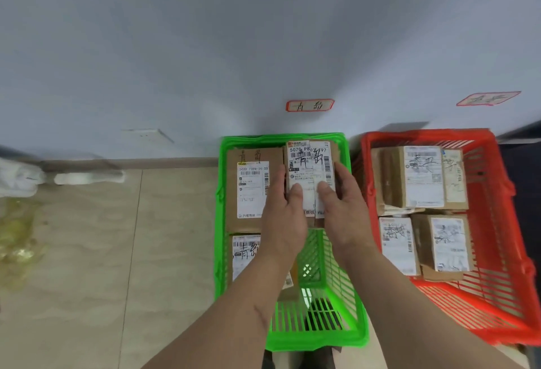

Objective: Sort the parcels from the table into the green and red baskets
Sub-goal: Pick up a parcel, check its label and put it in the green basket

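1. Green basket (224,222): on the tiled floor at 6 o'clock of the view, against the wall.
2. Held parcel (310,175): small cardboard box with white shipping label and handwritten characters, over the basket's 1 o'clock corner.
3. Left hand (282,216): grips the parcel's left edge, thumb laid on the label, fingers wrapped behind.
4. Right hand (344,210): grips the right edge likewise, thumb on the label.
5. Large labelled box (248,190): in the green basket at 11 o'clock; a second labelled parcel (244,251) lies at 8 o'clock, partly hidden by the left forearm.
6. Red basket (497,295): just beside, at 3 o'clock of the green one, holding several labelled boxes.
7. Red-bordered wall tags (310,105): one above each basket.
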